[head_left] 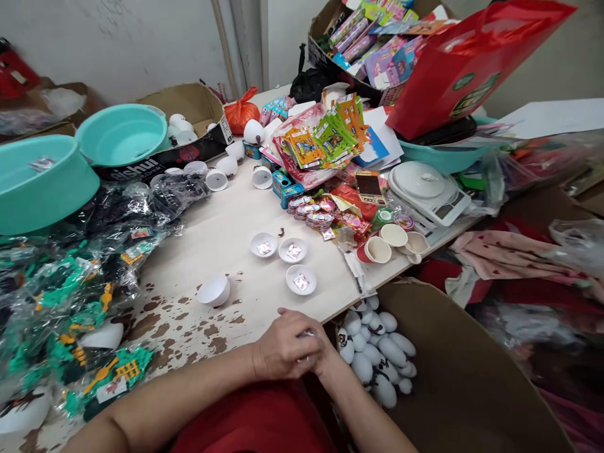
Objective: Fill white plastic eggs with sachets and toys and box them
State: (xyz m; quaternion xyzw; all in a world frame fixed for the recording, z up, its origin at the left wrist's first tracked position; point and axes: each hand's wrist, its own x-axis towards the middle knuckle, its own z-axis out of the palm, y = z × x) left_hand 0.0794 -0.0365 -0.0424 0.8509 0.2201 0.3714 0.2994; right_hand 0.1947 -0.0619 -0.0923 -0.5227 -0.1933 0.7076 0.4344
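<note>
Grip of both hands is closing together near the front edge of the bench point(226, 236): L hand point(284, 346) is lying over R hand point(324, 357), & their fingers are clasping a small pale obj. point(307, 334), mostly hidden, so its exact shape can't be told. Just beyond the hands, three white half-shells point(253, 245) are sitting open side up in a loose cluster, each holding a small printed pkt. point(301, 281). Another white half-shell point(213, 291) is resting tilted to their left, by brown stains on the surface. Below the bench edge at right, a cardboard box point(438, 365) is holding a pile of white egg shapes point(372, 353), some w/ dark marks. Clear bags w/ green & orange parts point(85, 305) are covering the left side, w/ two teal basins point(121, 135) standing behind. At right, paper cups point(378, 250) are standing near a white scale point(427, 182); farther back, orange & green pkts. point(336, 137) are lying heaped, & a big red bag point(467, 69) is leaning over a teal tub.
</note>
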